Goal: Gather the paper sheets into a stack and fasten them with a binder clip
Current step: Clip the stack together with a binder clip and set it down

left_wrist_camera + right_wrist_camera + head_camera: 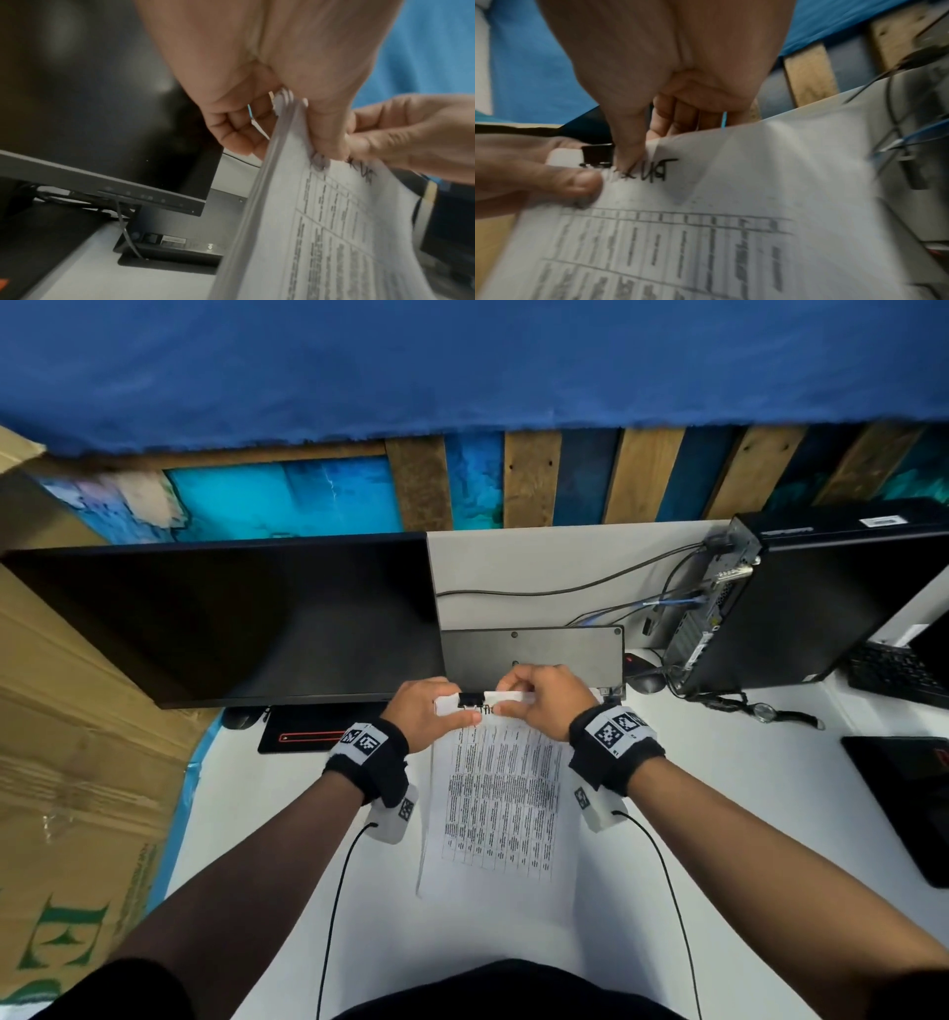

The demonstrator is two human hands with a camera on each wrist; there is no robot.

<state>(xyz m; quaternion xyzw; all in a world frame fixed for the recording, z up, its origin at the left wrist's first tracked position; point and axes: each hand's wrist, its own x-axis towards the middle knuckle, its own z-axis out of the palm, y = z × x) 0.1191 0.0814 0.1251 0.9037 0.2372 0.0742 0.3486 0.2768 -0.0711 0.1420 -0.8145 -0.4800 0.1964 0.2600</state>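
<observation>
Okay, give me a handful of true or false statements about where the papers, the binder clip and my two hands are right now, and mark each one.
1. The paper stack is held up by its far edge. True.
2. The black binder clip lies on the desk beside the keyboard. False: it sits on the far edge of the stack, between the two hands.
3. The left hand grips the stack, thumb on the printed side. True.
4. The right hand rests flat on the white desk. False: it pinches the top edge of the stack right beside the clip.
5. The top sheet is blank. False: it carries a printed table and a bold heading.
</observation>
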